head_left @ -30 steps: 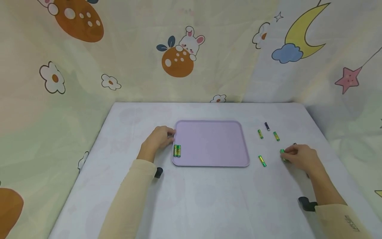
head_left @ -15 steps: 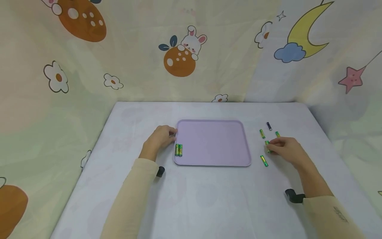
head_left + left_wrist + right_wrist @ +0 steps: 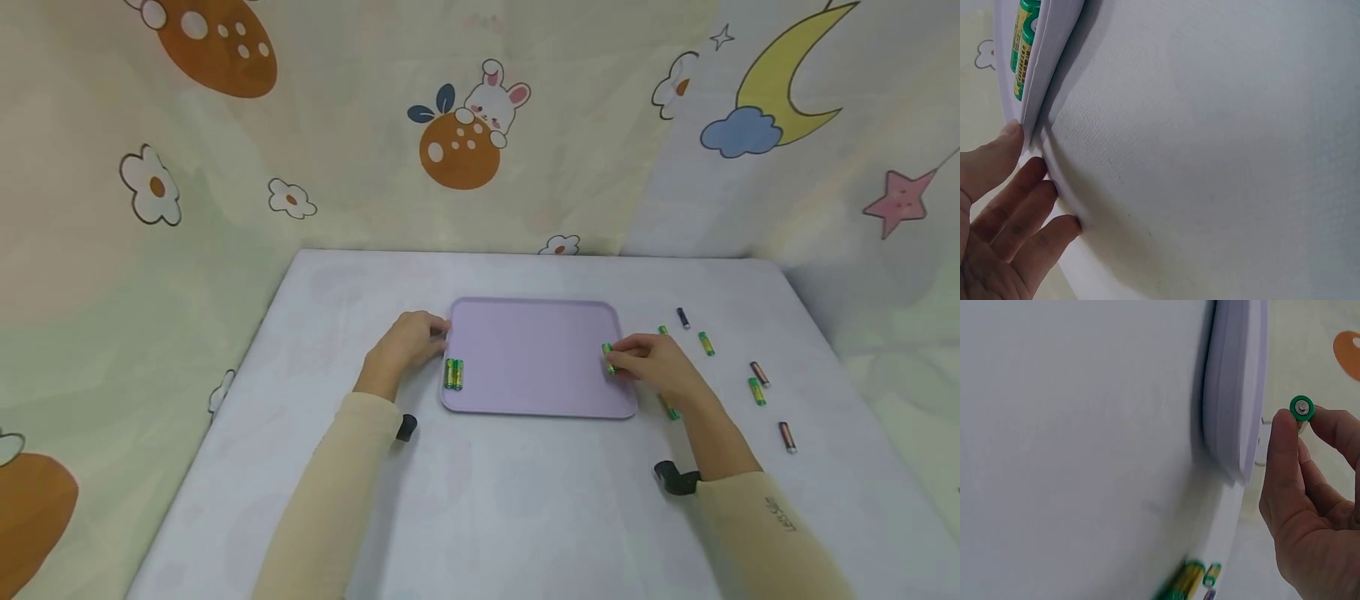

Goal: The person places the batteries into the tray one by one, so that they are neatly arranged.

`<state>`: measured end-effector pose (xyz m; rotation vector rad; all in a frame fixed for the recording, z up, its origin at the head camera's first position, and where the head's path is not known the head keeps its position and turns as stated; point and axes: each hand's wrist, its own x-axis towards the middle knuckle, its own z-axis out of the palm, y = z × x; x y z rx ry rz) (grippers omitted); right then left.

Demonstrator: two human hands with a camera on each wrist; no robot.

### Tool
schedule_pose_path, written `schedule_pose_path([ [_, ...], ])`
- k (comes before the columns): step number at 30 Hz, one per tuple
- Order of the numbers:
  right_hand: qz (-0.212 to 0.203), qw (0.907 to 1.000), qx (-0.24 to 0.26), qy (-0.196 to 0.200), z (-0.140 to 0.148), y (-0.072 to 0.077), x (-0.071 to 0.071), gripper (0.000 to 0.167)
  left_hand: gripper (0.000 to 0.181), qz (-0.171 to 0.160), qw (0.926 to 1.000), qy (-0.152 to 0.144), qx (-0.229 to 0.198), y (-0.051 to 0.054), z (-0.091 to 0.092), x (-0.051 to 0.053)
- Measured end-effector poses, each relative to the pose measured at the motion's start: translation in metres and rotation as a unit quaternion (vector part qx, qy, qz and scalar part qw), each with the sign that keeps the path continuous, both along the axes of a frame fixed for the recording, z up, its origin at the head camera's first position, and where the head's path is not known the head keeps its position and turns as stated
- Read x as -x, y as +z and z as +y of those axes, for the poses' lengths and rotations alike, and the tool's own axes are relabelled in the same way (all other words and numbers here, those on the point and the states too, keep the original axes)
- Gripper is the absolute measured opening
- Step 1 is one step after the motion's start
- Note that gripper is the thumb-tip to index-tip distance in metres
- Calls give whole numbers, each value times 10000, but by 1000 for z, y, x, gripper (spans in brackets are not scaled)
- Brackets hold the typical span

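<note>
A light purple tray point(image 3: 536, 358) lies on the table. Two green-and-gold batteries point(image 3: 453, 374) sit side by side at its left edge. My left hand point(image 3: 408, 342) touches the tray's left rim with thumb and fingertip; in the left wrist view the other fingers point(image 3: 1032, 219) rest loosely bent by the table surface. Above the tray's right edge, my right hand point(image 3: 660, 367) pinches a green battery point(image 3: 609, 358) between thumb and fingers. The right wrist view shows that battery's end point(image 3: 1302, 408) facing the camera, raised off the table.
Right of the tray lie loose batteries: a dark one point(image 3: 683, 317), a green one point(image 3: 707, 343), another green one point(image 3: 757, 391) and brown ones, including a nearer brown battery point(image 3: 787, 437). Two green ones are partly covered by my right hand and wrist. A patterned cloth point(image 3: 345, 125) stands behind the table.
My right hand has carried the green battery leftward from the loose batteries to the tray's right edge. The left hand stays at the tray's left rim. The head view has shifted slightly.
</note>
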<state>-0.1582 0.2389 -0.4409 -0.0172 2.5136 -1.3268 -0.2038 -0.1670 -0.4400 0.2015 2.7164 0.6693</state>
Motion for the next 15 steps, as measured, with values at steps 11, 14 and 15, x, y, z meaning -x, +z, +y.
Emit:
schedule_pose_path([
  [11,29,9997,193,113,-51,-12,7,35,47,61,10000,-27,10,-1,2,0],
  [14,2,9998,124,173,-68,-13,8,33,47,86,10000,-38,5,-2,1,0],
  [15,-15,9997,132,216,-73,-13,7,33,47,88,10000,-33,7,-2,1,0],
])
